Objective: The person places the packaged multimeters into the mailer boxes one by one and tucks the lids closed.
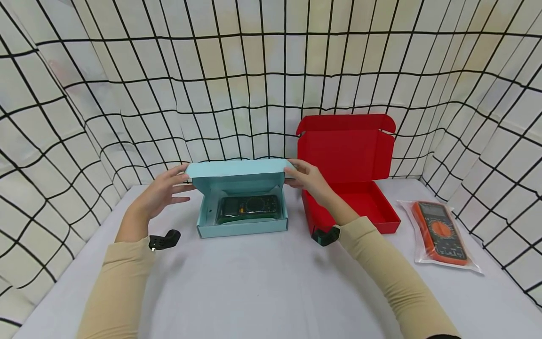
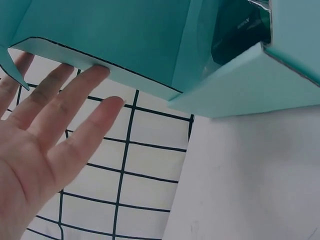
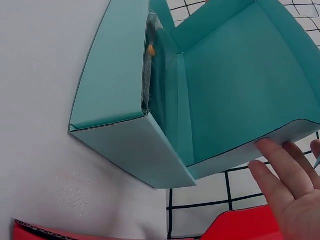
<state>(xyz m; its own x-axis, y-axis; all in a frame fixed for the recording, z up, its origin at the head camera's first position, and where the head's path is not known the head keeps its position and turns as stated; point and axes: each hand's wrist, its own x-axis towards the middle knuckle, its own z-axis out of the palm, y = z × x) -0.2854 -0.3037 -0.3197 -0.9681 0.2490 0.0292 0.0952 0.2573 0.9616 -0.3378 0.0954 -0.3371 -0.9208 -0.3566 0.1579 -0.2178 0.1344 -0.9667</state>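
A light-teal cardboard box (image 1: 242, 231) stands on the table with its lid (image 1: 239, 167) raised and tilted forward over the tray. Inside lies a dark multimeter (image 1: 249, 207) in clear plastic. My left hand (image 1: 163, 188) is at the lid's left end; in the left wrist view its straight fingers (image 2: 75, 95) touch the lid's side flap. At the opposite end, my right hand (image 1: 311, 181) has its fingertips against the lid's side. The right wrist view shows those fingers (image 3: 285, 172) slightly bent along the flap's outer face, with no grip around it.
Right of the teal box stands a red box (image 1: 345, 155), its lid upright, partly behind my right forearm. An orange multimeter (image 1: 440, 230) in a clear bag lies farther right on the white table (image 1: 254, 292). Black wire grid (image 1: 262, 75) encloses the back and sides.
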